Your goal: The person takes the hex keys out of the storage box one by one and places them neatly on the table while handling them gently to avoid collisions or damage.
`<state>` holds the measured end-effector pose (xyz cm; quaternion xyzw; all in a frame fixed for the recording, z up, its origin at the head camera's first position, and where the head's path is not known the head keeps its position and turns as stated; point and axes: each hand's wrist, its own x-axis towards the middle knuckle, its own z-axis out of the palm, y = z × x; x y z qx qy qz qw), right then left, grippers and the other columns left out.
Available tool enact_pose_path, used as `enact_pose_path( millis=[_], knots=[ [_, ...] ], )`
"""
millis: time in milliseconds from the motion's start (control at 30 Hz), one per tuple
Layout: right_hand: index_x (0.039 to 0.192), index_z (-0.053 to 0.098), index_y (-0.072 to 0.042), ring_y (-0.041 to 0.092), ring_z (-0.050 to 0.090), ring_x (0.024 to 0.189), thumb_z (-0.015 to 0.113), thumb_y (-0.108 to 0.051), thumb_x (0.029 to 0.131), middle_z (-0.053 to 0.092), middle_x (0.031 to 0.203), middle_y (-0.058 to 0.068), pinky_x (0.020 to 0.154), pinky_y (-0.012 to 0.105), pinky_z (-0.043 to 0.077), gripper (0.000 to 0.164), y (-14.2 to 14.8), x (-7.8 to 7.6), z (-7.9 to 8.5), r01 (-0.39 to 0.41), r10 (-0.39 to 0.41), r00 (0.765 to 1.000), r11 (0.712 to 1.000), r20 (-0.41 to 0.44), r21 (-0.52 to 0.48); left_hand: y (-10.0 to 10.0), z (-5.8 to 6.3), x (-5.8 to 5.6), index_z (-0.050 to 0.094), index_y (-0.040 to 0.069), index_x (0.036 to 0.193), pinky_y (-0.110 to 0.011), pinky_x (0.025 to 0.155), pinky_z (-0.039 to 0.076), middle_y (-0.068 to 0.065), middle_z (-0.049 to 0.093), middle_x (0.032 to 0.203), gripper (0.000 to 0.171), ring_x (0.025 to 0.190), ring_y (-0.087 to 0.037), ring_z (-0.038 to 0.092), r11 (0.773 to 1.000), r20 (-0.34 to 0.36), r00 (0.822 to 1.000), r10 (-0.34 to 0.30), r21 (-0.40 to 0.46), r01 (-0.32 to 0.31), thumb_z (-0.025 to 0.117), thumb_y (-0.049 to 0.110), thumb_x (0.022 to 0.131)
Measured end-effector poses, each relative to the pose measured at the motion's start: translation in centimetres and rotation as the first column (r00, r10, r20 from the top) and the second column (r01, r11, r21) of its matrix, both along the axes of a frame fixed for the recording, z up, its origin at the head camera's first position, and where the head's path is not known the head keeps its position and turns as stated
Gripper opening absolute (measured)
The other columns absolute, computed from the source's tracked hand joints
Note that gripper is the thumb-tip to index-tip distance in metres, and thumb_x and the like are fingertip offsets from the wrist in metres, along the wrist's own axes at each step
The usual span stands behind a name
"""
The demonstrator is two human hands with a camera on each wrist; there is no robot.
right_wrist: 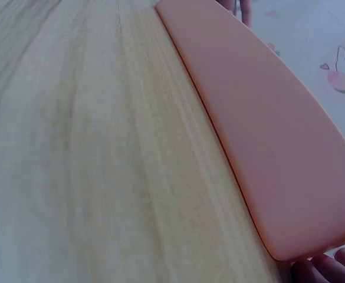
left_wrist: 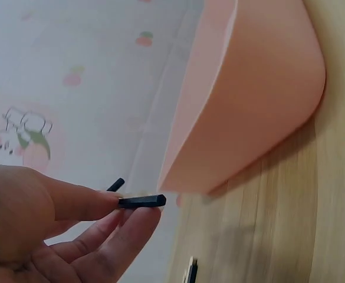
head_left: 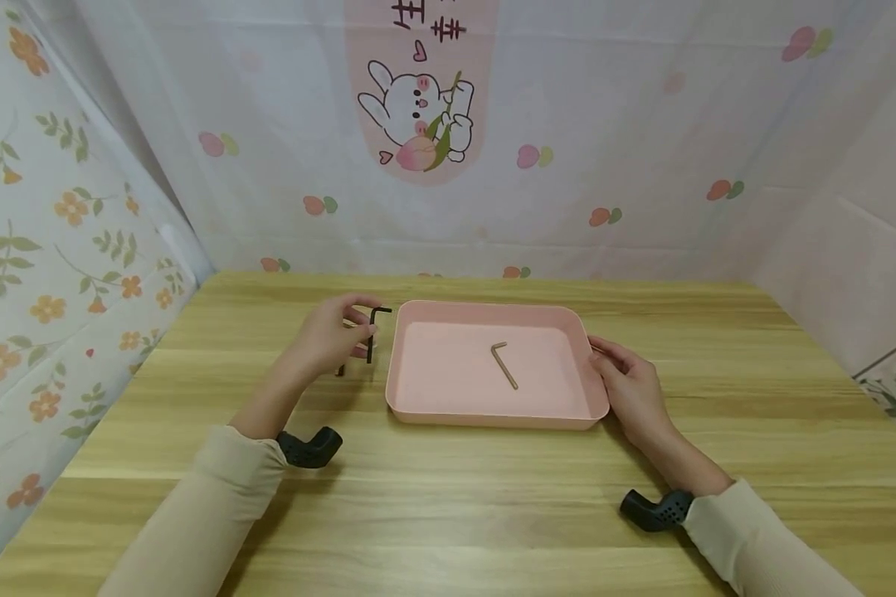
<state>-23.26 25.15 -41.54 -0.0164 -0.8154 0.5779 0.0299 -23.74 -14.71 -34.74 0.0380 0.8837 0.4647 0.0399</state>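
My left hand [head_left: 338, 336] pinches a black hex key [head_left: 371, 338] between thumb and fingers, just left of the pink tray [head_left: 485, 419]. The key's long arm points down and its short arm points right; in the left wrist view its black end [left_wrist: 145, 201] juts past the fingertips. Inside the tray lies a bronze-coloured hex key [head_left: 504, 368]. At the tray's right side, my right hand [head_left: 633, 390] holds the wall, with fingertips at the rim. Beneath the left hand, the dark end of another small piece [head_left: 340, 371] shows on the table, mostly hidden.
The wood-grain table [head_left: 463, 506] spreads around the tray. Behind it hangs a white printed cloth [head_left: 612, 99], with a floral cloth [head_left: 60, 290] along the left side. A black band piece [head_left: 309, 448] is on the left wrist, another [head_left: 657, 510] on the right.
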Motion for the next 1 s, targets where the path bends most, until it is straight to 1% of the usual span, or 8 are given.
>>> enact_pose_path(
  millis=[100, 300, 400, 533, 667, 800, 900, 1000],
  knots=[
    [0.149, 0.049, -0.005, -0.016, 0.058, 0.097, 0.05, -0.025, 0.106, 0.054, 0.145, 0.023, 0.081, 0.006, 0.052, 0.047, 0.0, 0.0, 0.1, 0.005, -0.005, 1.0, 1.0, 0.002, -0.002, -0.8, 0.0, -0.1, 0.053, 0.006, 0.143, -0.043, 0.08, 0.064, -0.022, 0.06, 0.115, 0.042, 0.084, -0.023, 0.069, 1.0, -0.006, 1.0, 0.009, -0.007, -0.009, 0.056, 0.005, 0.102],
    [0.149, 0.05, -0.004, -0.016, 0.056, 0.1, 0.051, -0.024, 0.106, 0.054, 0.146, 0.021, 0.083, 0.005, 0.05, 0.047, 0.0, -0.2, 0.1, 0.004, -0.004, 1.0, 1.0, 0.001, -0.003, -2.4, 0.1, -0.1, 0.052, 0.004, 0.144, -0.041, 0.078, 0.064, -0.024, 0.06, 0.117, 0.041, 0.079, -0.022, 0.07, 0.997, -0.027, 0.999, 0.043, -0.069, -0.045, 0.055, 0.006, 0.102],
    [0.149, 0.049, -0.004, -0.016, 0.055, 0.101, 0.051, -0.023, 0.106, 0.053, 0.147, 0.021, 0.083, 0.004, 0.05, 0.047, 0.0, -0.2, 0.0, 0.004, -0.004, 1.0, 1.0, 0.003, -0.01, -3.0, 0.2, -0.2, 0.052, 0.004, 0.144, -0.041, 0.078, 0.064, -0.024, 0.059, 0.117, 0.042, 0.078, -0.022, 0.07, 0.995, -0.024, 0.998, 0.065, -0.077, -0.067, 0.055, 0.007, 0.102],
    [0.149, 0.049, -0.004, -0.015, 0.056, 0.102, 0.051, -0.024, 0.106, 0.053, 0.147, 0.021, 0.084, 0.005, 0.05, 0.047, 0.1, -0.2, 0.0, 0.003, -0.003, 1.0, 1.0, 0.003, -0.016, -3.8, 0.0, -0.6, 0.052, 0.001, 0.143, -0.039, 0.075, 0.064, -0.024, 0.061, 0.114, 0.042, 0.078, -0.021, 0.07, 0.993, 0.004, 0.997, 0.08, -0.088, -0.08, 0.054, 0.005, 0.102],
    [0.149, 0.049, -0.004, -0.015, 0.055, 0.102, 0.051, -0.024, 0.106, 0.053, 0.147, 0.021, 0.084, 0.004, 0.05, 0.047, 0.2, -0.3, 0.0, 0.001, -0.001, 1.0, 1.0, 0.0, -0.011, -4.3, -0.4, -0.9, 0.053, -0.001, 0.142, -0.036, 0.072, 0.063, -0.025, 0.062, 0.111, 0.04, 0.075, -0.018, 0.068, 0.989, 0.04, 0.996, 0.086, -0.125, -0.08, 0.052, 0.004, 0.102],
    [0.149, 0.049, -0.004, -0.014, 0.055, 0.103, 0.05, -0.024, 0.106, 0.053, 0.147, 0.021, 0.084, 0.005, 0.05, 0.047, 0.3, -0.3, 0.0, -0.006, 0.006, 1.0, 1.0, 0.003, -0.007, -4.9, -1.1, -1.3, 0.053, -0.001, 0.142, -0.03, 0.067, 0.059, -0.026, 0.062, 0.113, 0.04, 0.073, -0.017, 0.066, 0.985, 0.051, 0.994, 0.092, -0.15, -0.083, 0.051, 0.005, 0.102],
    [0.149, 0.049, -0.004, -0.013, 0.056, 0.103, 0.05, -0.024, 0.107, 0.053, 0.147, 0.021, 0.083, 0.005, 0.05, 0.047, 0.2, -0.3, 0.0, -0.01, 0.01, 1.0, 1.0, 0.009, -0.01, -5.4, -1.7, -1.7, 0.054, -0.001, 0.141, -0.026, 0.062, 0.053, -0.027, 0.063, 0.114, 0.039, 0.071, -0.015, 0.064, 0.981, 0.045, 0.994, 0.096, -0.172, -0.087, 0.051, 0.005, 0.102],
    [0.149, 0.049, -0.003, -0.013, 0.056, 0.103, 0.05, -0.023, 0.106, 0.053, 0.147, 0.022, 0.083, 0.005, 0.05, 0.047, 0.1, -0.3, 0.0, -0.012, 0.012, 1.0, 1.0, 0.01, -0.015, -5.8, -2.3, -2.0, 0.055, -0.002, 0.139, -0.025, 0.059, 0.049, -0.028, 0.066, 0.114, 0.038, 0.068, -0.013, 0.063, 0.979, 0.028, 0.996, 0.084, -0.187, -0.078, 0.053, 0.005, 0.102]
  ],
)
